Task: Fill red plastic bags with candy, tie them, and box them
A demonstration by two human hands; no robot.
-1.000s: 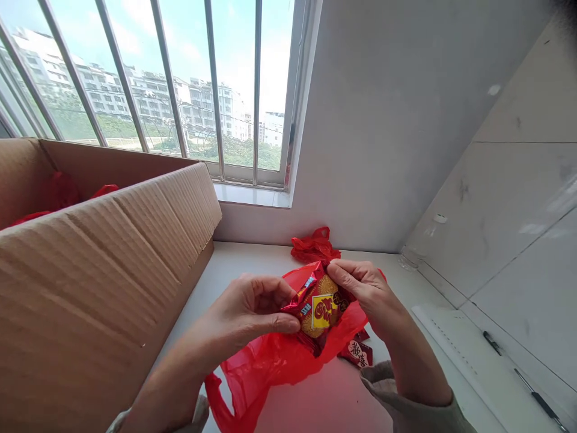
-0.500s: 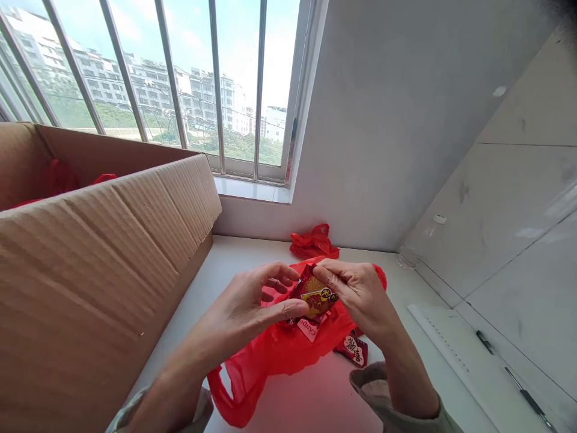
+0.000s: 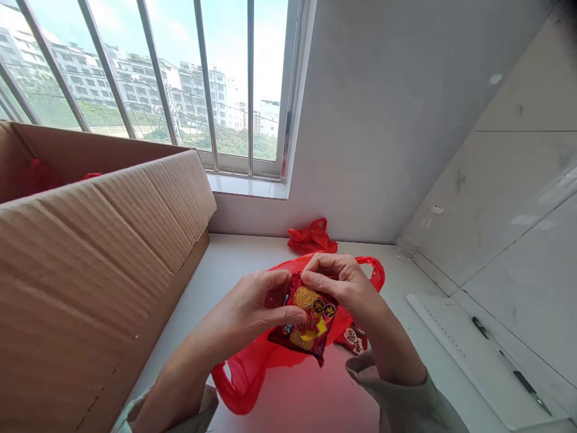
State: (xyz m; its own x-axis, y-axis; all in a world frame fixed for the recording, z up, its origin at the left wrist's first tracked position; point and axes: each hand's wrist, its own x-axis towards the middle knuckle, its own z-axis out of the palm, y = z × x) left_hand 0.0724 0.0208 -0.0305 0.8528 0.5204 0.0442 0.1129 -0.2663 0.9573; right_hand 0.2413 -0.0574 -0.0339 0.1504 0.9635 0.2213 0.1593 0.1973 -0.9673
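A dark red biscuit packet (image 3: 311, 328), printed with round golden biscuits and yellow lettering, is held up between both hands. My left hand (image 3: 252, 307) grips its left side, thumb across the front and fingers behind. At the top edge, my right hand (image 3: 340, 279) pinches the packet between thumb and bent fingers. Under the hands lies a red plastic bag (image 3: 246, 373), its mouth spread and its handle loops loose. The packet and hands cover whatever the bag holds. Beside the bag, near my right wrist, is another dark red packet (image 3: 353, 338) with pale characters.
A large cardboard box (image 3: 112, 240) with red bags inside stands on the left. Against the wall lies a crumpled red bag (image 3: 312, 237). On the right are a clear bottle (image 3: 408, 248), a white strip (image 3: 451, 349), a black marker (image 3: 480, 327) and a pen (image 3: 523, 382).
The biscuit packet has been raised and turned so that its printed front faces me. My left fingers have closed on it, and the pink candy wrapper is now hidden behind it.
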